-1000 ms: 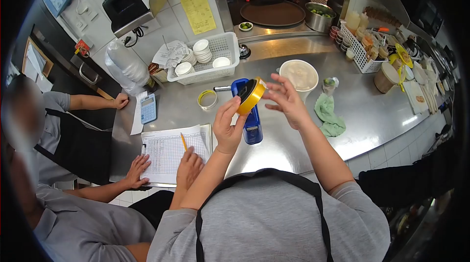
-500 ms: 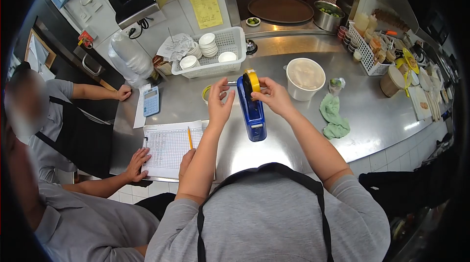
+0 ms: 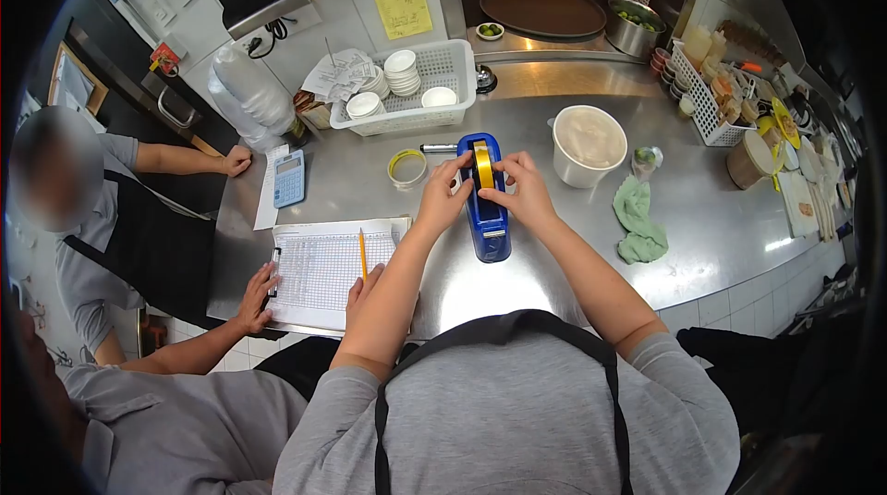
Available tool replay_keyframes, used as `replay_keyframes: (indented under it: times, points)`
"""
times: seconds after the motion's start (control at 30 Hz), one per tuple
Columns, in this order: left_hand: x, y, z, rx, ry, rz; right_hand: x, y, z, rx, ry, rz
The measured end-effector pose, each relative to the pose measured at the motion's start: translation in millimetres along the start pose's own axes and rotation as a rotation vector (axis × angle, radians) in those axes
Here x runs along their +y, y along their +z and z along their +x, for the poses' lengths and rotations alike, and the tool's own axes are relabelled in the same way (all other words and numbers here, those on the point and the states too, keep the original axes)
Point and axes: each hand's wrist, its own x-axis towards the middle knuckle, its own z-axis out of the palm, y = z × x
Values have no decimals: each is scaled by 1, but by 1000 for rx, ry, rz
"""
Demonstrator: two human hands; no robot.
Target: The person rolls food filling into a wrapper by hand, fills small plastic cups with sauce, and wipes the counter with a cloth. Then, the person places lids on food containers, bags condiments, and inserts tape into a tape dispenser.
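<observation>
A blue tape dispenser stands on the steel counter in front of me. The yellow roll of tape sits upright in its slot. My left hand presses its fingertips against the left side of the roll. From the right, my right hand pinches the roll with thumb and fingers. Just left of the dispenser lie an empty tape core and a pen-like black and silver rod. A lidded white tub is to the right of my hands.
A green cloth lies right of the tub. Behind is a white basket of small bowls. At left are a calculator and a clipboard sheet, with a co-worker's hands on it. Another person leans on the counter's left end.
The roll of tape has gone down from above the dispenser into its slot. My left hand has come in to the roll. The tape core at left is now fully visible.
</observation>
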Motion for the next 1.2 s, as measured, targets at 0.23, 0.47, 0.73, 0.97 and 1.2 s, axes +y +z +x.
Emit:
replay_keyframes:
  times: [0.23,0.47,0.73,0.97,1.2]
  points:
    - [-2,6,-16,31,86,107,17,9,-13,14,-72,-15]
    - [5,6,-17,102,-31,-92,0,-24,0,-56,18,43]
    - [13,7,-39,6,83,-230,6,-15,37,-116,-224,-120]
    - [-3,27,-71,-23,138,147,-25,-25,5,-162,-406,-285]
    - [-6,30,-74,-2,149,115,-51,-38,-53,-214,-220,-174]
